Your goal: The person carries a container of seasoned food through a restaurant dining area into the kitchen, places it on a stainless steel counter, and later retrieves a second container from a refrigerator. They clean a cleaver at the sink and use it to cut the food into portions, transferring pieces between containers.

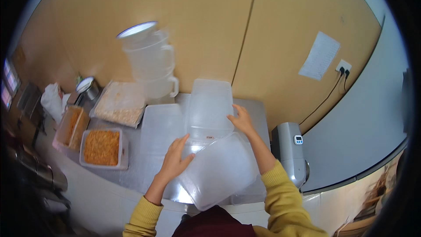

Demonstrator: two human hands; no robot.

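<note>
A translucent plastic container (pixel 210 108) stands near the back of the steel table, its small label on the near side. My right hand (pixel 242 121) is at its right edge, thumb and fingers apart; whether they touch it is unclear. In front lies a tilted translucent plastic lid (pixel 223 171), overhanging the table's near edge. By the lid's upper left corner is my left hand (pixel 176 161), its fingers spread and nothing held. Another translucent plastic lid or container (pixel 162 125) lies to the left of the standing container.
On the steel table (pixel 135 177), a plastic tub of orange crumbly food (pixel 102 148) stands left, beside a second tub (pixel 70 126) and a bag of pale flakes (pixel 120 102). Stacked plastic jugs (pixel 151 62) rise behind. A grey machine with a timer (pixel 289 151) stands right.
</note>
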